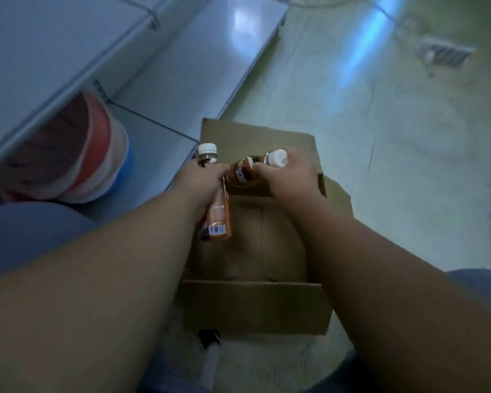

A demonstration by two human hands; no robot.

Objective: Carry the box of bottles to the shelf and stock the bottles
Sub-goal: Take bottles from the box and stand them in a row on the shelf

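An open cardboard box stands on the floor between my knees, its flaps folded out. My left hand grips a brown bottle with an orange label and a white cap over the box's left edge. My right hand holds a second brown bottle with a white cap, tilted on its side above the box's far end. The box's bottom shows bare cardboard; no other bottles are visible inside.
A low grey shelf runs along the left, with another shelf board above it. A stack of red, white and blue round containers lies under that board. Pale floor spreads to the right, with a floor vent.
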